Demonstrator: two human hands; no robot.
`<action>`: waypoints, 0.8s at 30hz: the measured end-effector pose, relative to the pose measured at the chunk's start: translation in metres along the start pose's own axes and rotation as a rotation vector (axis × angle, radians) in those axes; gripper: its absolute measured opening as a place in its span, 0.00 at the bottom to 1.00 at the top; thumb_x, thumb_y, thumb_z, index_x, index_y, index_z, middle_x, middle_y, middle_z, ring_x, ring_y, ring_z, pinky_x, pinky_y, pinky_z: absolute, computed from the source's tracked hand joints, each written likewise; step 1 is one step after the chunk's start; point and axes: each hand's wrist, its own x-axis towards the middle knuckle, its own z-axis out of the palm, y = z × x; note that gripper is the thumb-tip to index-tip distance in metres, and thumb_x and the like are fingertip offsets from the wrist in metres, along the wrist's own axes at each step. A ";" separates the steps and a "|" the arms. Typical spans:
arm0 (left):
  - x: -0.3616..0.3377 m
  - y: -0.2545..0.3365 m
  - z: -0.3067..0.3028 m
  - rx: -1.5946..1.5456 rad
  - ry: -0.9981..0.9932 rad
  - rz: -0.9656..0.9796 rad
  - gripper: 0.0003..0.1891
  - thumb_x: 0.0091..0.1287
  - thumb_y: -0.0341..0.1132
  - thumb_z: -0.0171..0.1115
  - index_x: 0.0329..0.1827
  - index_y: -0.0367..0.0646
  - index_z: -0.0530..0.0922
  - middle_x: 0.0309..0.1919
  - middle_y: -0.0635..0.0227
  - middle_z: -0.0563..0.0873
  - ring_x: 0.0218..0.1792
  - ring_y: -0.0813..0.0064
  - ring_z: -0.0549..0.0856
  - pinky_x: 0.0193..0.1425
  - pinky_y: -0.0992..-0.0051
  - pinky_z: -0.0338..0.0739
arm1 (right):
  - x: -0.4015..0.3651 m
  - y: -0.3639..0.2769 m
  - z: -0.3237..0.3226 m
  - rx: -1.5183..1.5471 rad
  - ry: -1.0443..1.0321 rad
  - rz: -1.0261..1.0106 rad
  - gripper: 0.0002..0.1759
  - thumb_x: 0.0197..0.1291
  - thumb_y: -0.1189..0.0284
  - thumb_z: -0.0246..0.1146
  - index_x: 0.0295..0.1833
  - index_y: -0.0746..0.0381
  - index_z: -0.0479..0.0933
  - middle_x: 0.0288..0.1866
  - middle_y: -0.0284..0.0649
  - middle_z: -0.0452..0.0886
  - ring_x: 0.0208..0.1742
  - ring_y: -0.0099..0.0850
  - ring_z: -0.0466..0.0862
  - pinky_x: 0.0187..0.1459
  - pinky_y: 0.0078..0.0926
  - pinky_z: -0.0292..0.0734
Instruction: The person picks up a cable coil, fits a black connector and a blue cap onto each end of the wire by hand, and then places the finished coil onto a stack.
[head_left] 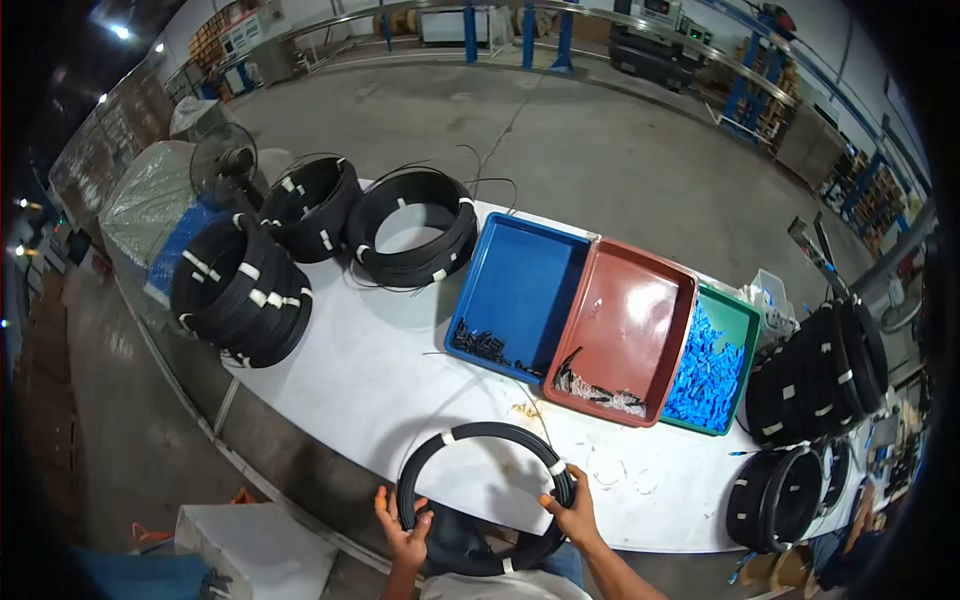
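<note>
A ring-shaped coil of black cable (495, 431), bound at intervals with white tape, is held at the near edge of the table. My left hand (405, 532) grips its left side, the fingers outside and the thumb toward the inside. Closed on the opposite side is my right hand (574, 512), just below a white tape band. A loose cable end rises from the coil toward the trays. Part of the coil's near side overlaps my body and is dark there.
On the white table (345, 385) stand a blue tray (520, 270) with small black pieces, a red tray (630, 310) with clear and black bits, and a green tray (745, 320) of blue parts. Stacked cable coils (245, 300) stand left, more coils (815, 380) right. A fan (225, 165) stands behind.
</note>
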 end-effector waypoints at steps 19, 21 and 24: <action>-0.001 -0.062 0.060 0.229 -0.411 0.233 0.49 0.49 0.06 0.54 0.80 0.35 0.54 0.80 0.50 0.59 0.82 0.58 0.54 0.83 0.65 0.47 | -0.071 0.120 -0.054 0.104 0.327 -0.204 0.47 0.61 0.78 0.67 0.80 0.54 0.49 0.57 0.47 0.65 0.52 0.30 0.73 0.52 0.28 0.74; 0.003 -0.068 0.066 0.271 -0.433 0.243 0.49 0.48 0.06 0.55 0.80 0.38 0.55 0.80 0.50 0.60 0.82 0.58 0.55 0.82 0.66 0.49 | -0.080 0.127 -0.059 0.151 0.356 -0.208 0.47 0.60 0.77 0.68 0.79 0.55 0.49 0.57 0.47 0.65 0.51 0.30 0.72 0.52 0.28 0.73; 0.008 -0.083 0.075 0.191 -0.435 0.251 0.49 0.48 0.06 0.55 0.79 0.41 0.57 0.79 0.51 0.60 0.82 0.59 0.56 0.82 0.67 0.49 | -0.077 0.150 -0.060 0.136 0.440 -0.270 0.45 0.59 0.76 0.68 0.78 0.56 0.53 0.55 0.45 0.66 0.49 0.30 0.70 0.51 0.28 0.72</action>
